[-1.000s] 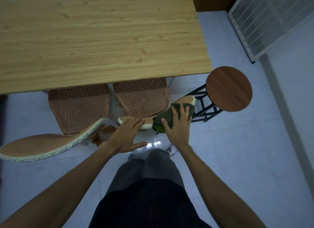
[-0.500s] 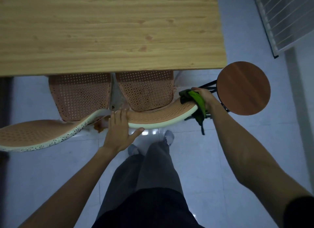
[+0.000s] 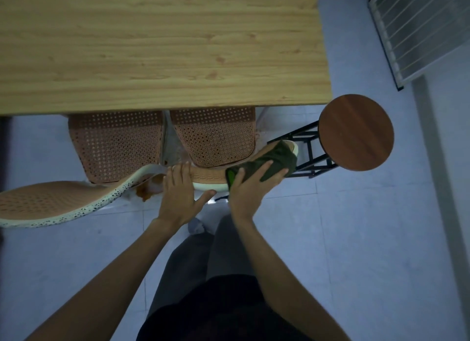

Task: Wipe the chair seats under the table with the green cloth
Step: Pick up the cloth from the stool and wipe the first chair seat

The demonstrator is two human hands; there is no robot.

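Two orange perforated chairs stand tucked under the wooden table (image 3: 157, 48): the left chair seat (image 3: 114, 147) and the right chair seat (image 3: 216, 137). The right chair's curved backrest (image 3: 208, 174) has a cream rim. The green cloth (image 3: 269, 162) lies along the backrest's right end. My right hand (image 3: 249, 188) presses flat on the cloth, gripping it against the rim. My left hand (image 3: 180, 193) rests palm down on the backrest's left part, fingers spread, thumb out. The left chair's backrest (image 3: 50, 203) curves away at the lower left.
A round brown stool (image 3: 356, 132) on a black frame stands right of the chairs. A white barred grille (image 3: 417, 28) leans at the far right. An orange stain (image 3: 147, 190) marks the floor between the chairs. My legs (image 3: 201, 264) stand on pale floor tiles.
My right hand slid the cloth from the backrest's far right tip back toward the middle and now lies flat over it. My left hand stayed on the backrest.
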